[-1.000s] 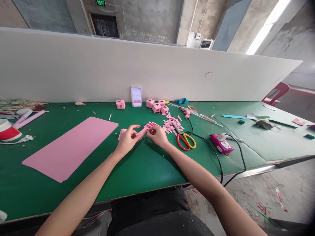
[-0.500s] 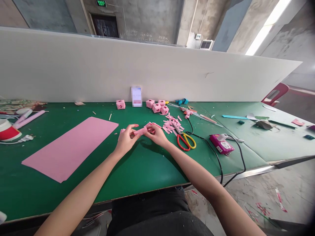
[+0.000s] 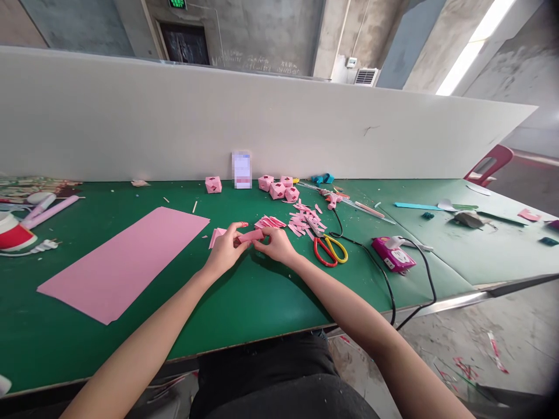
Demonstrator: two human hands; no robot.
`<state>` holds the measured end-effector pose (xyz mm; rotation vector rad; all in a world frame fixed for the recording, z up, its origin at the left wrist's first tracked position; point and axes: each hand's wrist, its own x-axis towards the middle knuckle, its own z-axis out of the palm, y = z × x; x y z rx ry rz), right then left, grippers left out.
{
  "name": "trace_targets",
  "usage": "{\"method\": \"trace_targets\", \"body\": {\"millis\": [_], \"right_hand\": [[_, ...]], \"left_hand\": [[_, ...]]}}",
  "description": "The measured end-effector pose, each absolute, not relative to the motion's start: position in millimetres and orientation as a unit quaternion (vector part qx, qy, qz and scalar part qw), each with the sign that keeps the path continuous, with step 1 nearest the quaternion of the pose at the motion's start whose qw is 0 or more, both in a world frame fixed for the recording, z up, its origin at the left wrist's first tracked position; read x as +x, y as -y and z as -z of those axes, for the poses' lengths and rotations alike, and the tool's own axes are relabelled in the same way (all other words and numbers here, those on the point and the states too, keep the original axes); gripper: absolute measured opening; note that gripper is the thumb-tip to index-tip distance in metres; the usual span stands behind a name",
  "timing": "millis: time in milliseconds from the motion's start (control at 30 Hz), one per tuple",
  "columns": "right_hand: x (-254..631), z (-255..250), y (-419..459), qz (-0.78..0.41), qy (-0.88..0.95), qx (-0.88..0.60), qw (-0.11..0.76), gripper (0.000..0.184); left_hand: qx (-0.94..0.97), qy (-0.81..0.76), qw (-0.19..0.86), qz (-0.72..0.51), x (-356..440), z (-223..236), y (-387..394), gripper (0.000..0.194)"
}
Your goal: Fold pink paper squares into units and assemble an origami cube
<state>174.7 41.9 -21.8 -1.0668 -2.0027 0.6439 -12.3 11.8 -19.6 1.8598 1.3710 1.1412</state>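
A small strip of pink paper (image 3: 250,236) is stretched between my two hands, just above the green table. My left hand (image 3: 224,250) pinches its left end, and my right hand (image 3: 276,244) grips the right end; the fingertips partly cover it. Beside my left hand lies a little pink paper piece (image 3: 215,237), partly hidden. Behind my right hand is a pile of folded pink strips (image 3: 269,223). Further right are loose pink paper scraps (image 3: 301,220) and scissors (image 3: 331,250) with one red and one yellow handle.
Large pink paper (image 3: 126,262) lies at left. Several pink paper cubes (image 3: 277,190) and a phone (image 3: 241,170) stand along the white partition (image 3: 174,122). A pink glue gun (image 3: 334,199), a purple power socket (image 3: 393,255) and its black cable are to the right.
My right hand has shifted slightly right and down, uncovering more of the folded strips behind it. The paper strip between my hands now shows more clearly and has turned a little.
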Motion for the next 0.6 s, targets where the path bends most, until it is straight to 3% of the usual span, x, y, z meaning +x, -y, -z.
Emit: {"method": "trace_targets", "body": {"millis": [300, 600], "right_hand": [[196, 17, -60, -0.25, 0.694, -0.502, 0.452, 0.006], [183, 14, -43, -0.343, 0.741, -0.379, 0.435, 0.033]], "left_hand": [[0.721, -0.542, 0.203, -0.381, -11, 12, -8, 0.046], [0.711, -0.541, 0.212, -0.397, -12, 13, -8, 0.048]]}}
